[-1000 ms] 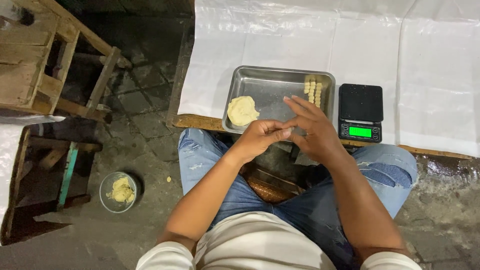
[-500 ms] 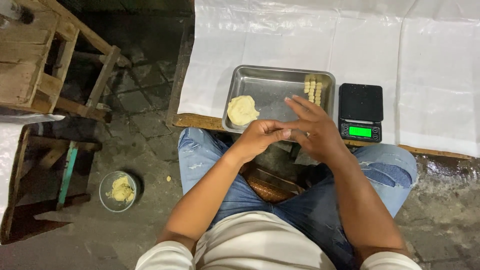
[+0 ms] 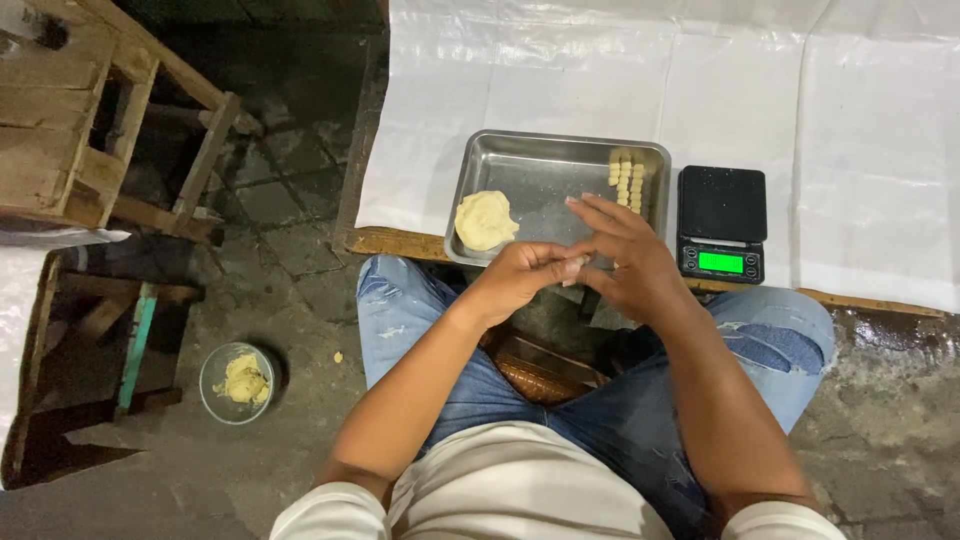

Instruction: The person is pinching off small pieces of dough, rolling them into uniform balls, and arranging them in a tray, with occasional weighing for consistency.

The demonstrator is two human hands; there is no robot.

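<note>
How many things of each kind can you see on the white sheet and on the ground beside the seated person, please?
Metal tray: 1
Dough lump in the tray: 1
Cluster of small dough pieces, too small to count singly: 1
Black digital scale: 1
Small bowl of dough on the ground: 1
Total: 5

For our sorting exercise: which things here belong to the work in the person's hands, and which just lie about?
In use: left hand, right hand, metal tray, dough lump, small dough pieces, scale.
Lying about: bowl, wooden frame.
</note>
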